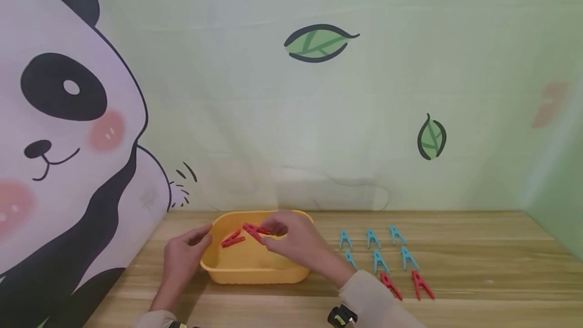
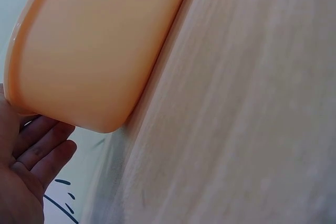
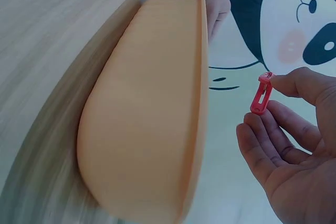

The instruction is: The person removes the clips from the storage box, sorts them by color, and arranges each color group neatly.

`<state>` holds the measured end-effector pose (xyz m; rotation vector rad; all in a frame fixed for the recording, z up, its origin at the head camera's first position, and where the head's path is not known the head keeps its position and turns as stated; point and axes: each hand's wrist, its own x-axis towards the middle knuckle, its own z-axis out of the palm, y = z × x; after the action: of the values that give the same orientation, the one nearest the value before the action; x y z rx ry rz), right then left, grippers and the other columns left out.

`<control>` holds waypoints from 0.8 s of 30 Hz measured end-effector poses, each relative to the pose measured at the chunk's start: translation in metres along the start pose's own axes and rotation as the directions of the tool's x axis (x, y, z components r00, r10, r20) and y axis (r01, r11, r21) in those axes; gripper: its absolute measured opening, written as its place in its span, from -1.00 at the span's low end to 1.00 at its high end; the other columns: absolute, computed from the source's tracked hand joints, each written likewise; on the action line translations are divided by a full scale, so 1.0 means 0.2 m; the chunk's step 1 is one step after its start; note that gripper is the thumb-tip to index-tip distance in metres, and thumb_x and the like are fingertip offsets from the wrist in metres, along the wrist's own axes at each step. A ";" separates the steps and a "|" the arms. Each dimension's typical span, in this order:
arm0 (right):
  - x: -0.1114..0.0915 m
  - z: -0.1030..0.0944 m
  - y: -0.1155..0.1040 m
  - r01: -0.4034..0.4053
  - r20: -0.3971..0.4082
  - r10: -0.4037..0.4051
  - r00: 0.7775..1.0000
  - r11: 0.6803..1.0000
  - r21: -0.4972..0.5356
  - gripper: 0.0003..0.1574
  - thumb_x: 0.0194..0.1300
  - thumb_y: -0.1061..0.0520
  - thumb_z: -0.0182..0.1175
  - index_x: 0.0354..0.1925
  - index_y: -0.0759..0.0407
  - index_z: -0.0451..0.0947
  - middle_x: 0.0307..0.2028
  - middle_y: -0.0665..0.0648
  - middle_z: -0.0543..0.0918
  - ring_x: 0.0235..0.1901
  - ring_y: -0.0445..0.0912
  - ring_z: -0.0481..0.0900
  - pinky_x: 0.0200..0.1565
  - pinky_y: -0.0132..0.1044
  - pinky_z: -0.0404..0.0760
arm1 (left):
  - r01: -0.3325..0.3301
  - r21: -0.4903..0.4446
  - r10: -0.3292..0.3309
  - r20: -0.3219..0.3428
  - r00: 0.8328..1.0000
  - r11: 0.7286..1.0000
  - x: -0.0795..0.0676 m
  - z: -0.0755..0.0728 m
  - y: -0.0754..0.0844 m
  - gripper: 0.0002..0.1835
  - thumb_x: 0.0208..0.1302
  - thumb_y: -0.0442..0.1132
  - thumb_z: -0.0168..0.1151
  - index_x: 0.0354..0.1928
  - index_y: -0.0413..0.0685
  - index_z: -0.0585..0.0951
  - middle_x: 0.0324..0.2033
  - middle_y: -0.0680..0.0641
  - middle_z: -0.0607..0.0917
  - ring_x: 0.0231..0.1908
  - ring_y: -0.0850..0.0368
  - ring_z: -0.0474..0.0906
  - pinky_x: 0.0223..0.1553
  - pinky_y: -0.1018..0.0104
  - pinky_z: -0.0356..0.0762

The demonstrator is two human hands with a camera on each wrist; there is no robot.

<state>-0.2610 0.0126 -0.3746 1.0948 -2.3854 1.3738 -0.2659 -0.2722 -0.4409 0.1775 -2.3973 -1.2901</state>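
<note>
A yellow plastic basin [image 1: 255, 276] stands on the table, with one red clothespin [image 1: 233, 239] lying inside it. At its left end my left hand [image 1: 184, 254] holds the rim; in the left wrist view its fingers [image 2: 44, 142] lie against the outside of the wall. Above the basin, my right hand [image 1: 296, 237] pinches a second red clothespin [image 1: 255, 231] between thumb and fingers. The right wrist view shows this clothespin [image 3: 262, 94] held between the thumb and fingertips, beyond the basin's rim.
Right of the basin, several blue clothespins [image 1: 380, 261] lie in two rows on the wooden table [image 1: 492, 262]. Two more red clothespins [image 1: 422, 285] lie in front of them. A backdrop with a panda and leaves [image 1: 319, 43] rises behind the table.
</note>
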 end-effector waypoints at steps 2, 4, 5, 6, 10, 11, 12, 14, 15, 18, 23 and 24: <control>-0.03 -0.03 0.00 0.001 -0.011 -0.001 1.000 1.000 -0.007 -0.81 0.32 0.27 0.46 -0.10 0.29 0.75 -0.21 0.13 0.75 -0.24 -0.10 0.71 -0.08 -0.16 0.81 | -0.001 -0.003 0.001 0.000 1.000 1.000 0.00 0.00 0.00 -0.68 0.45 -0.30 0.37 0.17 -0.24 0.74 0.08 -0.25 0.77 0.17 -0.20 0.69 0.22 0.00 0.62; -0.05 -0.06 0.00 -0.020 -0.012 0.019 1.000 1.000 -0.010 -0.80 0.33 0.26 0.46 -0.08 0.27 0.75 -0.19 0.13 0.75 -0.22 -0.05 0.70 -0.06 -0.18 0.80 | 0.003 -0.005 -0.003 0.002 1.000 1.000 0.00 0.00 0.01 -0.68 0.45 -0.29 0.37 0.17 -0.24 0.73 0.09 -0.25 0.76 0.18 -0.20 0.69 0.22 0.00 0.62; -0.07 -0.07 0.00 -0.033 -0.013 0.033 0.999 0.999 -0.009 -0.80 0.33 0.25 0.46 -0.08 0.26 0.75 -0.18 0.12 0.74 -0.21 -0.02 0.71 -0.05 -0.19 0.79 | 0.006 -0.005 -0.006 0.002 1.000 1.000 0.00 0.00 0.01 -0.68 0.46 -0.29 0.37 0.17 -0.24 0.73 0.09 -0.25 0.76 0.18 -0.20 0.69 0.22 0.00 0.62; -0.08 -0.09 0.00 -0.040 -0.015 0.040 0.999 0.999 -0.009 -0.79 0.33 0.24 0.46 -0.07 0.25 0.75 -0.17 0.10 0.74 -0.20 -0.01 0.71 -0.04 -0.21 0.79 | 0.007 -0.007 -0.007 0.002 1.000 1.000 0.00 0.00 0.01 -0.68 0.46 -0.29 0.36 0.17 -0.24 0.73 0.09 -0.25 0.76 0.18 -0.20 0.69 0.23 0.00 0.62; -0.13 -0.14 0.00 -0.045 -0.032 0.045 0.998 0.999 -0.015 -0.78 0.33 0.21 0.47 -0.06 0.24 0.75 -0.17 0.05 0.73 -0.19 0.02 0.71 -0.03 -0.27 0.77 | 0.003 -0.006 -0.003 0.000 1.000 1.000 -0.01 0.00 0.00 -0.68 0.45 -0.29 0.37 0.16 -0.25 0.74 0.08 -0.26 0.76 0.18 -0.21 0.69 0.23 -0.01 0.62; -0.14 -0.16 0.00 -0.041 -0.039 0.040 0.998 0.999 -0.025 -0.78 0.33 0.21 0.48 -0.06 0.24 0.75 -0.17 0.03 0.73 -0.19 0.00 0.71 -0.03 -0.28 0.77 | 0.004 -0.007 -0.004 -0.002 1.000 1.000 -0.01 0.00 0.00 -0.69 0.45 -0.29 0.37 0.16 -0.24 0.74 0.08 -0.25 0.76 0.17 -0.20 0.69 0.23 -0.01 0.62; -0.15 -0.17 0.00 -0.036 -0.047 0.035 0.998 0.999 -0.038 -0.77 0.33 0.21 0.48 -0.06 0.23 0.75 -0.17 0.02 0.72 -0.19 -0.03 0.70 -0.04 -0.29 0.77 | 0.002 -0.007 -0.002 -0.002 1.000 1.000 0.00 0.00 0.00 -0.68 0.45 -0.29 0.37 0.17 -0.24 0.74 0.08 -0.25 0.76 0.17 -0.20 0.69 0.22 0.00 0.63; -0.18 -0.19 0.00 -0.030 -0.058 0.027 0.998 0.998 -0.055 -0.77 0.32 0.22 0.49 -0.06 0.23 0.74 -0.17 0.03 0.73 -0.19 -0.07 0.70 -0.04 -0.28 0.78 | 0.000 -0.005 0.000 -0.001 1.000 1.000 0.00 0.00 0.00 -0.68 0.45 -0.28 0.37 0.17 -0.24 0.73 0.08 -0.25 0.77 0.16 -0.19 0.70 0.21 0.01 0.63; -0.19 -0.20 0.01 -0.030 -0.064 0.025 0.998 0.997 -0.068 -0.77 0.32 0.22 0.49 -0.06 0.22 0.74 -0.17 0.02 0.73 -0.19 -0.10 0.70 -0.04 -0.28 0.78 | 0.001 -0.006 -0.001 -0.002 1.000 1.000 0.00 0.00 0.00 -0.68 0.46 -0.29 0.37 0.17 -0.24 0.73 0.08 -0.25 0.77 0.16 -0.18 0.71 0.21 0.02 0.63; -0.22 -0.22 0.01 -0.024 -0.077 0.018 0.997 0.996 -0.081 -0.77 0.31 0.24 0.50 -0.06 0.21 0.75 -0.18 0.00 0.73 -0.19 -0.10 0.71 -0.04 -0.25 0.79 | 0.000 -0.007 0.000 0.000 1.000 1.000 0.00 0.00 -0.01 -0.68 0.46 -0.29 0.36 0.17 -0.24 0.73 0.08 -0.25 0.77 0.16 -0.19 0.70 0.22 0.01 0.63; -0.28 -0.26 0.03 -0.023 -0.091 0.015 0.996 0.996 -0.085 -0.78 0.29 0.27 0.51 -0.09 0.22 0.76 -0.20 -0.01 0.72 -0.20 -0.02 0.73 -0.06 -0.18 0.81 | 0.011 -0.010 -0.011 0.006 1.000 1.000 0.01 0.00 -0.01 -0.68 0.46 -0.29 0.35 0.18 -0.24 0.73 0.09 -0.26 0.76 0.18 -0.21 0.69 0.23 -0.01 0.62; -0.29 -0.26 0.03 -0.032 -0.089 0.025 0.996 0.996 -0.087 -0.79 0.29 0.27 0.50 -0.10 0.22 0.76 -0.20 -0.01 0.72 -0.21 -0.03 0.72 -0.06 -0.17 0.81 | 0.015 -0.009 -0.015 0.007 1.000 1.000 0.01 0.00 -0.01 -0.68 0.46 -0.29 0.35 0.18 -0.24 0.73 0.09 -0.26 0.76 0.18 -0.21 0.69 0.23 -0.01 0.62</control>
<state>-0.2348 0.0863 -0.3776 0.9609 -2.3829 1.2834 -0.2673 -0.2743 -0.4427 0.1883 -2.3999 -1.3105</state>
